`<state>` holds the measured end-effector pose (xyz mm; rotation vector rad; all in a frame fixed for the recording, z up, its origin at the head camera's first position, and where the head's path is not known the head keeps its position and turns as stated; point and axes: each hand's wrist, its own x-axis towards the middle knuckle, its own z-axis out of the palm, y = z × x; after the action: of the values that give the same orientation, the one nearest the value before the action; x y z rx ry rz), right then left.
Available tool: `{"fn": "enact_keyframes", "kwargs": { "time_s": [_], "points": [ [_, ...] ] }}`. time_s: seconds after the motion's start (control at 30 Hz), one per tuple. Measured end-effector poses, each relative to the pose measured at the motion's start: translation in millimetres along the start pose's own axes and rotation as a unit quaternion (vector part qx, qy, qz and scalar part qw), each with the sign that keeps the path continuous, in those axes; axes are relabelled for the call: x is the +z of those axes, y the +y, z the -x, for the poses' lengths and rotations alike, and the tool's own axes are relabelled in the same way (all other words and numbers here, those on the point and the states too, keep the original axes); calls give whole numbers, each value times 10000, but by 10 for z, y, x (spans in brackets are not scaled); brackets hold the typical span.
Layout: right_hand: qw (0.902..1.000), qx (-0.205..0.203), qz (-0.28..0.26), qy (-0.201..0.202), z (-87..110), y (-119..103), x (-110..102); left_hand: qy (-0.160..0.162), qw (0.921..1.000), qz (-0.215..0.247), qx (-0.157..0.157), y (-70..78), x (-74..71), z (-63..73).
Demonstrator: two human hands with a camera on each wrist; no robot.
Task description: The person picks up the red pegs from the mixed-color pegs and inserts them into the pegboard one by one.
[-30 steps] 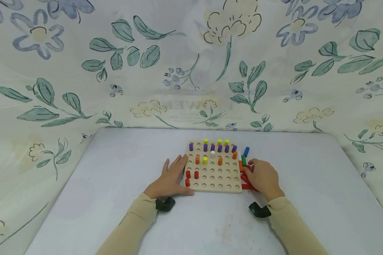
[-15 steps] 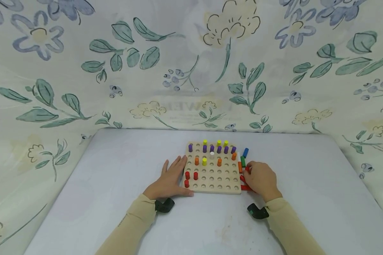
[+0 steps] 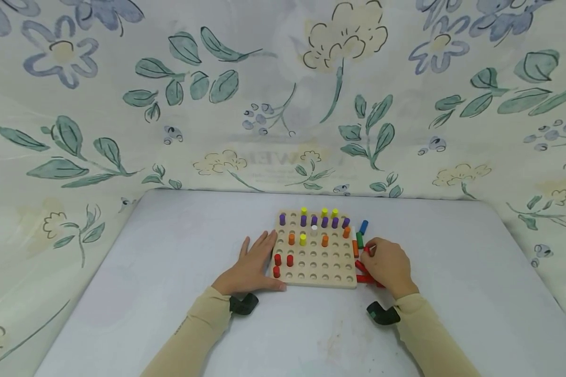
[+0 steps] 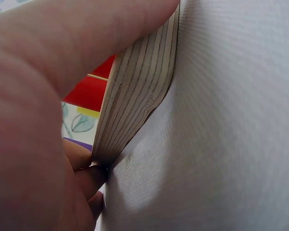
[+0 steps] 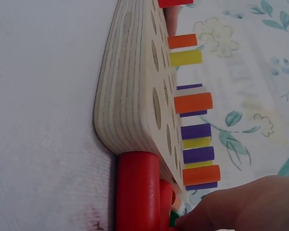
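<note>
Hardly moved since a second ago, the right hand [image 3: 390, 266] pinches a red cylindrical peg [image 3: 367, 250] beside the pale plywood pegboard [image 3: 318, 260]; the left hand [image 3: 249, 271], fingers spread, touches the pegboard's opposite edge.

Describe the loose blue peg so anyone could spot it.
On the white table sits a pale wooden pegboard. Beside the far end of its right edge lies a short blue cylindrical peg, just beyond a green cylindrical peg; it is the only blue one in view.

room over near-right pegboard [image 3: 318, 271], upright pegs [image 3: 324, 222] behind, loose pegs [image 3: 365, 279] beside right edge
</note>
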<state>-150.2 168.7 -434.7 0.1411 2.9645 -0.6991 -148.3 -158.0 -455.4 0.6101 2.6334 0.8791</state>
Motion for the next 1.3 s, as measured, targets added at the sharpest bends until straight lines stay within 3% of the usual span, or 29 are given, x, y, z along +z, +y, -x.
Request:
{"fn": "enact_keyframes", "kwargs": {
  "time_s": [0.37,0.7,1.3],
  "points": [
    [9996,8,-191,199,49,-32,-47,-14,10000,24,24,11,9,11],
    [9964,-502,-289,616,102,-63,-71,-14,10000,-46,-39,-2,28,20],
    [9910,-878,-545,850,192,-238,-168,-9,10000,-51,10,1,-2,0]
  ]
}}
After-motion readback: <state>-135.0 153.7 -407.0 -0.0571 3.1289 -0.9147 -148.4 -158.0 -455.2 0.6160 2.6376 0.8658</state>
